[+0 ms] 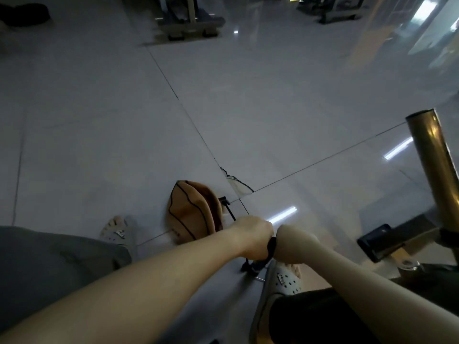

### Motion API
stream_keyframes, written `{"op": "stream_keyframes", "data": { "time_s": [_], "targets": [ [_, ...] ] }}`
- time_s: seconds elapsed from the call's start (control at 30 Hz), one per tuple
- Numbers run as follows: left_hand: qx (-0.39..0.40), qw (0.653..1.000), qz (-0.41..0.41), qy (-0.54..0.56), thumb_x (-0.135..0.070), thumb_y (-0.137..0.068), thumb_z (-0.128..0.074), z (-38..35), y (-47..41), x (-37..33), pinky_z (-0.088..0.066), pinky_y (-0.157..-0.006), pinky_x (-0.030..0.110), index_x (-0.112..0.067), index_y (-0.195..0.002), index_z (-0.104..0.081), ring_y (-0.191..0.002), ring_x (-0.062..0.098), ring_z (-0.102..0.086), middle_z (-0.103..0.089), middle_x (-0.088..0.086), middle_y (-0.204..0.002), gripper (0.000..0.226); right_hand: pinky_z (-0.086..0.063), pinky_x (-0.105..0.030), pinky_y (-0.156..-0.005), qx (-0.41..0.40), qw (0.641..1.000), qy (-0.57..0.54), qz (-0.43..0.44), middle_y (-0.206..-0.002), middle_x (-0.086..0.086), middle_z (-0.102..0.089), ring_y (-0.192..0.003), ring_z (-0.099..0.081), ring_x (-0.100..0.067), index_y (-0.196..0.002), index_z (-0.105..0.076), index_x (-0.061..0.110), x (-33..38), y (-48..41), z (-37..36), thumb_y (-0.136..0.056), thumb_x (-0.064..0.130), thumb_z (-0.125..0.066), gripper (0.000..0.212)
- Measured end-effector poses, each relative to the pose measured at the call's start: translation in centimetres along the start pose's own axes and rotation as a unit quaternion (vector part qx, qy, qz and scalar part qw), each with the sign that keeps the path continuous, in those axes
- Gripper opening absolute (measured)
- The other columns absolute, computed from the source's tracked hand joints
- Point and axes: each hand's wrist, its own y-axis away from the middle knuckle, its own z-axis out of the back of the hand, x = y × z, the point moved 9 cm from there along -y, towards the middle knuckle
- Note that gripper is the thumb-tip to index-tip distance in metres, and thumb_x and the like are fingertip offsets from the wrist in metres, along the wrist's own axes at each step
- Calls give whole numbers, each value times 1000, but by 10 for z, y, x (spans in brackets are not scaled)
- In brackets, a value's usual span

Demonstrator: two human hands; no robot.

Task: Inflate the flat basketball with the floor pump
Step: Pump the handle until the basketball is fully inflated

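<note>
A flat, folded orange basketball (pixel 192 211) lies on the tiled floor just ahead of my hands. A thin black hose (pixel 229 209) runs from the ball's right side back toward the pump. My left hand (pixel 253 238) and my right hand (pixel 294 243) sit side by side, both gripping the black pump handle (pixel 271 245), of which only a short piece shows between them. The pump's black base (pixel 254 266) stands on the floor below the hands, partly under my right foot. The pump's barrel is hidden by my hands.
My feet wear pale perforated clogs, the left clog (pixel 119 233) beside the ball and the right clog (pixel 283 281) by the pump base. A brass-coloured metal post (pixel 434 165) with a black foot rises at right. A cracked tile corner (pixel 239 186) lies past the ball. Gym equipment (pixel 188 23) stands far back.
</note>
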Motion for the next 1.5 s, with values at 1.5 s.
{"op": "stream_keyframes", "data": {
  "time_s": [1.5],
  "targets": [
    [29, 1000, -2, -3, -20, -89, -56, 37, 19, 1, -44, -53, 27, -19, -75, -57, -62, 20, -57, -59, 1, -71, 14, -39, -26, -47, 98, 990, -92, 38, -59, -5, -49, -45, -43, -15, -71, -54, 7, 10, 43, 38, -84, 16, -69, 21]
  ]
}}
